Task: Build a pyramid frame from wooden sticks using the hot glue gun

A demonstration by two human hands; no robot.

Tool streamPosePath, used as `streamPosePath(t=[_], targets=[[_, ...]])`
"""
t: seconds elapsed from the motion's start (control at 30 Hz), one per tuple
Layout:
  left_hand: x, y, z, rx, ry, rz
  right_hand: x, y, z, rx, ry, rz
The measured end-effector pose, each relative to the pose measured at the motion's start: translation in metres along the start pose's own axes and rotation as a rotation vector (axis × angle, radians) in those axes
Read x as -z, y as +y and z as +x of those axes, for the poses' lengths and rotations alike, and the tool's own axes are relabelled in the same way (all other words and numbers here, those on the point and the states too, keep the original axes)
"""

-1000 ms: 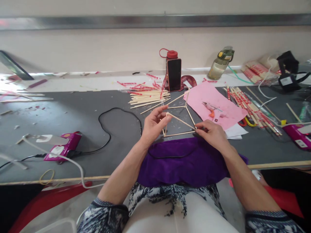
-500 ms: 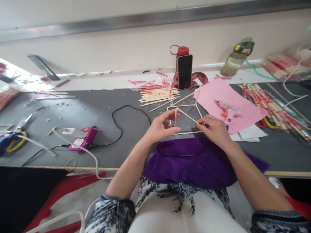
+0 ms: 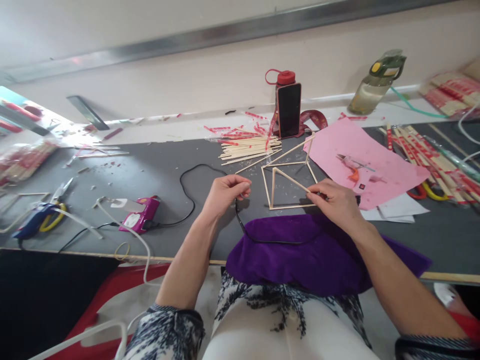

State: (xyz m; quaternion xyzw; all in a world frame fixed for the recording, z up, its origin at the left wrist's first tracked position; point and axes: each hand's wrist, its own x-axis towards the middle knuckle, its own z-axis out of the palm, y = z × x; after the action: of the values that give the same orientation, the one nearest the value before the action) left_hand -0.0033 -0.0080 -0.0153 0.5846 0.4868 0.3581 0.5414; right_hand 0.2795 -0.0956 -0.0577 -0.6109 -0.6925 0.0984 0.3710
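Observation:
On the grey table stands an open frame of thin wooden sticks (image 3: 289, 206), with two slanting sides that rise to points. My right hand (image 3: 332, 200) pinches the lower end of its near slanting stick between thumb and fingers. My left hand (image 3: 227, 194) is off to the left of the frame, apart from it. Its fingers are curled with the thumb pressed against them, and whatever may be between them is hidden. A purple cloth (image 3: 296, 255) lies at the table edge below my hands, with a black cable (image 3: 270, 242) across it.
Behind the frame are loose sticks (image 3: 247, 150), a phone (image 3: 289, 111) propped on a red-capped bottle (image 3: 286, 77), and pink paper (image 3: 367, 175). A magenta box (image 3: 140, 215) with cables, scissors (image 3: 63, 190) and a blue tool (image 3: 33, 220) lie left. A water bottle (image 3: 371, 90) stands back right.
My left hand has left the frame's near corner and moved left, its fingers closing together. My right hand still pinches the slanting stick. The view has shifted slightly.

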Motion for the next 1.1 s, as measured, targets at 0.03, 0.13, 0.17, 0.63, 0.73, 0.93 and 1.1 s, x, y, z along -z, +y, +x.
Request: streamPosePath(t=[0.03, 0.13, 0.17, 0.63, 0.73, 0.93, 1.1], targets=[[0.003, 0.001, 0.001, -0.008, 0.016, 0.02, 0.0, 0.0, 0.0, 0.003, 0.0, -0.004], [0.007, 0.005, 0.006, -0.037, 0.046, 0.081, 0.0, 0.0, 0.0, 0.014, -0.005, -0.019], [0.006, 0.007, 0.008, -0.045, 0.045, 0.095, 0.0, 0.0, 0.0, 0.017, -0.005, -0.022], [-0.035, 0.002, 0.064, -0.113, -0.067, 0.143, 0.0, -0.001, -0.001, 0.024, 0.005, -0.024], [-0.035, -0.001, 0.066, -0.118, -0.081, 0.175, 0.0, -0.001, -0.002, 0.028, 0.009, -0.022], [-0.034, -0.004, 0.063, -0.165, -0.01, 0.392, 0.0, 0.0, -0.003, 0.036, 0.016, -0.021], [-0.034, 0.003, 0.062, -0.252, 0.147, 0.56, 0.001, -0.002, -0.004, 0.035, 0.008, -0.013]])
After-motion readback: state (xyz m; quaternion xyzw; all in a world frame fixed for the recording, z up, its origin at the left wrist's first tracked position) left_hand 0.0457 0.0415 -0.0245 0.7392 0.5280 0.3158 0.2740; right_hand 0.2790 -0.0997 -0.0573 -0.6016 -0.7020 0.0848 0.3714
